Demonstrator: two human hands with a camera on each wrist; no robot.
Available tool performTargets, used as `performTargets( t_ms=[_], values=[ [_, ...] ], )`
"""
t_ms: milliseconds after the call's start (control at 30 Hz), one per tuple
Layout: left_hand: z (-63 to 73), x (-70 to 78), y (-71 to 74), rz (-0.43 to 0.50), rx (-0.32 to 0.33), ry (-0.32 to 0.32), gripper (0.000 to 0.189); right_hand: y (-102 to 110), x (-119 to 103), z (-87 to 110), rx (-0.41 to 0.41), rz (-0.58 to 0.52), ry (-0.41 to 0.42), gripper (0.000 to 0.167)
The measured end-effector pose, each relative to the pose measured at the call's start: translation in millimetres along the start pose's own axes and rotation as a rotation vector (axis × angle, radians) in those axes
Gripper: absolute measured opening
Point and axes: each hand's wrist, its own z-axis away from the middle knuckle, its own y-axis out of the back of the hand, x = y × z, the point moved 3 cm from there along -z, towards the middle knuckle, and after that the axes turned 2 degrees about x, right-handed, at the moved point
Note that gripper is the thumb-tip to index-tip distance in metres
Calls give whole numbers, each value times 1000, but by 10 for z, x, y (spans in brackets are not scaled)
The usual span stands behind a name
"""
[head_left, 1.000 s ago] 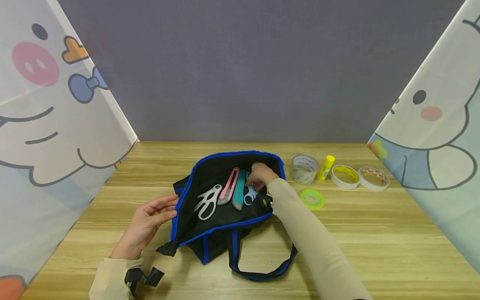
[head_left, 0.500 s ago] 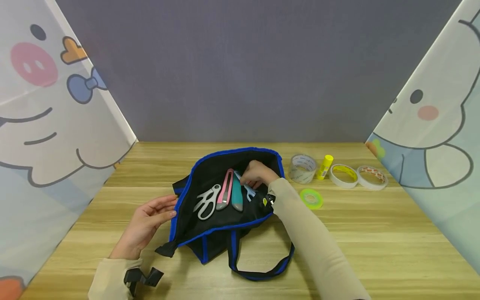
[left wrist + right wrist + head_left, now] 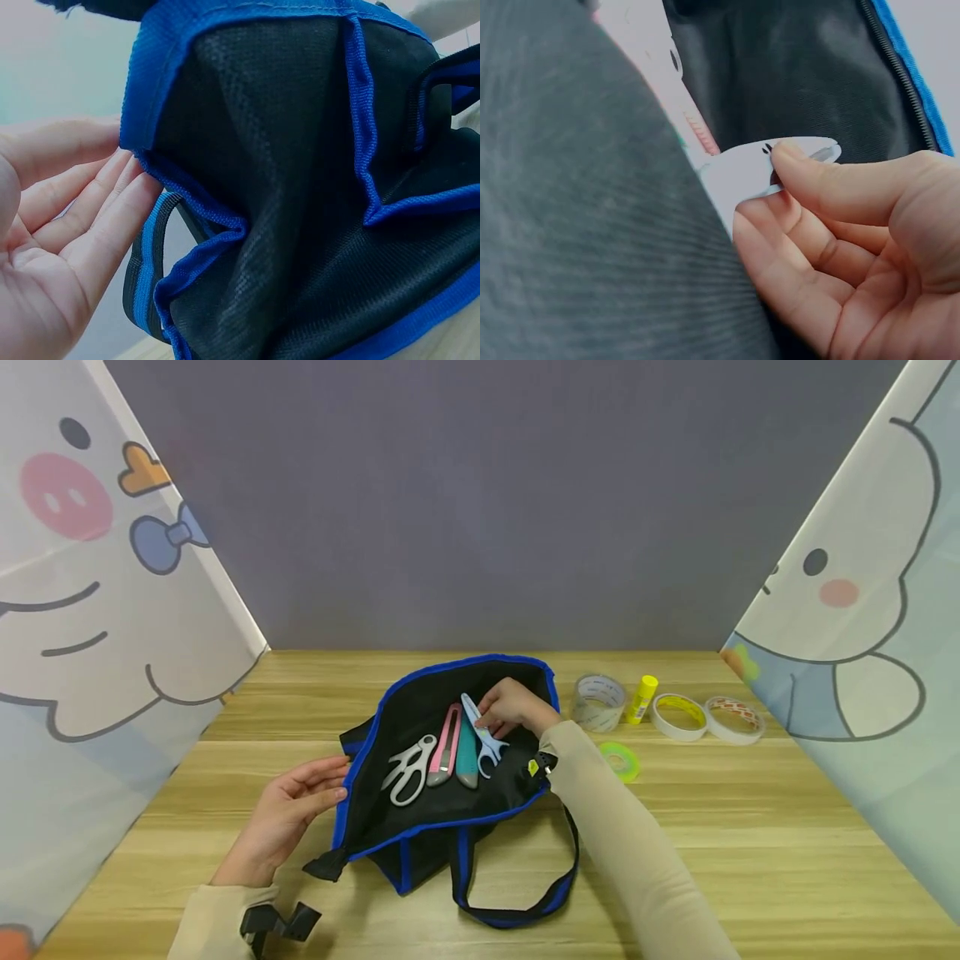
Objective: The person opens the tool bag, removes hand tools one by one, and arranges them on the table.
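Observation:
A black zip bag (image 3: 442, 814) with blue trim lies with its mouth spread wide. My left hand (image 3: 296, 814) pinches its left edge at the blue trim (image 3: 139, 112), thumb on one side and fingers on the other. Inside the bag, my right hand (image 3: 517, 706) pinches light-blue scissors (image 3: 486, 745) by the blade part, thumb on top, as the right wrist view shows. White scissors (image 3: 408, 770), a pink utility knife (image 3: 446, 747) and a teal utility knife (image 3: 467, 756) lie side by side in the bag, left of the light-blue scissors.
Right of the bag stand a clear tape roll (image 3: 597, 703) and a yellow glue stick (image 3: 642, 699). Two white tape rolls (image 3: 678, 718) lie beyond them, and a green tape roll (image 3: 621, 762) lies nearer. The bag's strap (image 3: 517, 917) loops toward the front.
My right hand has drawn the light-blue scissors leftward, so they now lie beside the teal utility knife and show more fully. The left hand keeps its place at the bag's edge.

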Motion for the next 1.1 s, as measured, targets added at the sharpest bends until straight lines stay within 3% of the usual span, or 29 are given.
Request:
performTargets(
  t_ms=[300, 600, 1100],
  values=[
    [16, 3, 12, 3, -12, -5, 48, 50, -113, 42, 31, -46, 93, 14],
    [1, -2, 6, 4, -8, -10, 47, 144, -226, 116, 140, -133, 184, 20],
    [10, -14, 0, 14, -21, -12, 50, 412, -108, 319, 197, -328, 253, 22]
  ],
)
